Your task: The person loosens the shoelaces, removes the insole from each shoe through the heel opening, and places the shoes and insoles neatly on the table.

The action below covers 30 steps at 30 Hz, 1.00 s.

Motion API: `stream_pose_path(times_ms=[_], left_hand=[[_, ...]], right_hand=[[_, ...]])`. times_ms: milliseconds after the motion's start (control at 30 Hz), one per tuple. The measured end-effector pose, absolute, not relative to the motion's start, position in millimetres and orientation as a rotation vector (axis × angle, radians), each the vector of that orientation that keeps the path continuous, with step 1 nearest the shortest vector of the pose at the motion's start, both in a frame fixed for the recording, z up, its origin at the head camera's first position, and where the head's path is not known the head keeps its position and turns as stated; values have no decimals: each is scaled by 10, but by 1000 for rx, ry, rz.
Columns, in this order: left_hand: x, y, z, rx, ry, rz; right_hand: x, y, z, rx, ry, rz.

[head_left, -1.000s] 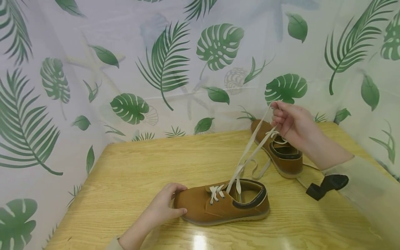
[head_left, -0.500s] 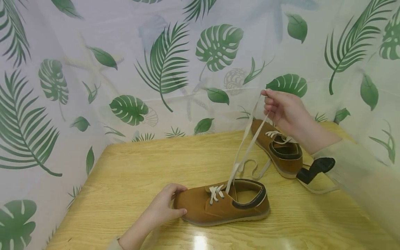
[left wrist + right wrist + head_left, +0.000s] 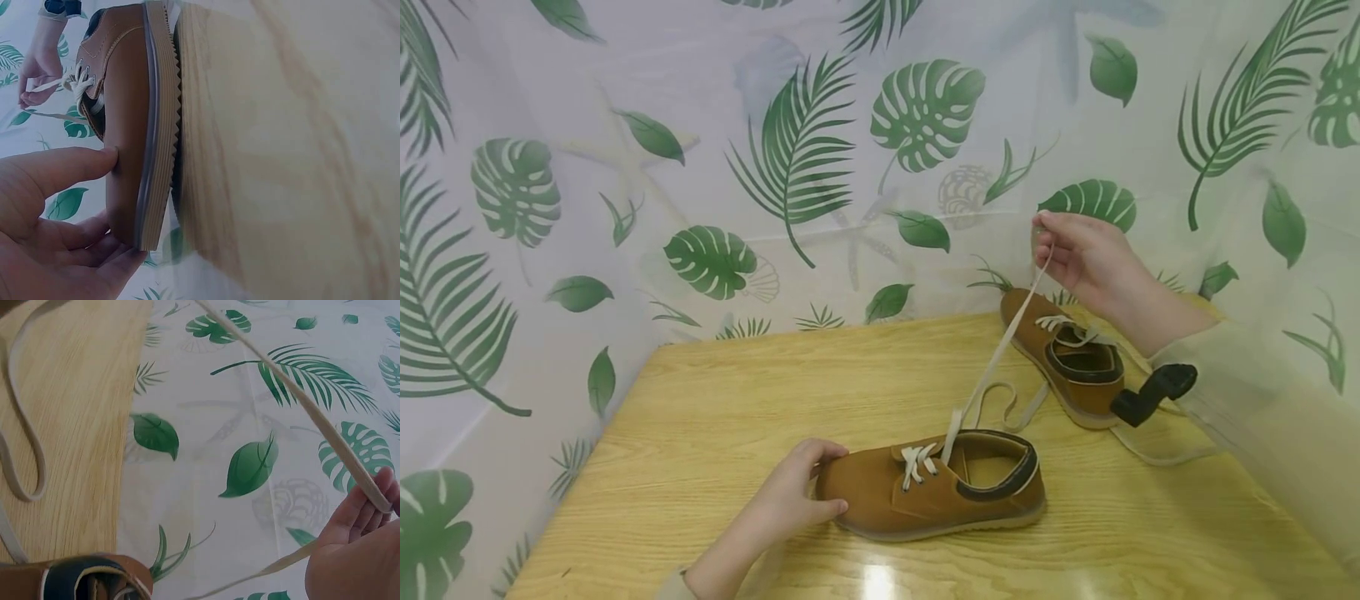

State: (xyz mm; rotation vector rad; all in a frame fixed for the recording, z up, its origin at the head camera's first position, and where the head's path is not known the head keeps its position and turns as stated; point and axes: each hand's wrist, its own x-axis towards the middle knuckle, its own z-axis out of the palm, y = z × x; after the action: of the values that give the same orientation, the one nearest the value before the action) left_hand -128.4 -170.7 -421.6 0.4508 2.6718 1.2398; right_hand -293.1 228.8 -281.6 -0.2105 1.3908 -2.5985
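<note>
In the head view a brown lace-up shoe lies sole down on the table, toe to the left. My left hand grips its toe, thumb on the near side and fingers on the far side. Above and to the right, my right hand pinches the cream shoelace, which runs taut from the top eyelets. The right wrist view shows the shoelace passing over the curled fingers, with another stretch leaving below the hand. Close up in the left wrist view, the thumb presses the shoe's upper near the toe.
A second brown shoe stands at the back right, below my right forearm, its lace trailing on the table. Another loose stretch of lace curls between the shoes. Leaf-printed cloth hangs behind the wooden table.
My right hand has risen and shifted slightly left, pulling the lace up. Two strands showed between hand and shoe before; now a single taut line shows. The left hand and shoe stay put.
</note>
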Motion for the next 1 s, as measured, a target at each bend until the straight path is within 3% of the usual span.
stream_pose_path(times_ms=[533, 1000], left_hand=[[-1271, -1703, -4241, 433, 2672, 1243], [-1267, -1688, -4264, 433, 2676, 1260]], right_hand=[[-2932, 2248, -2958, -379, 1695, -2414], [-2796, 2007, -2917, -514, 1489, -2481]])
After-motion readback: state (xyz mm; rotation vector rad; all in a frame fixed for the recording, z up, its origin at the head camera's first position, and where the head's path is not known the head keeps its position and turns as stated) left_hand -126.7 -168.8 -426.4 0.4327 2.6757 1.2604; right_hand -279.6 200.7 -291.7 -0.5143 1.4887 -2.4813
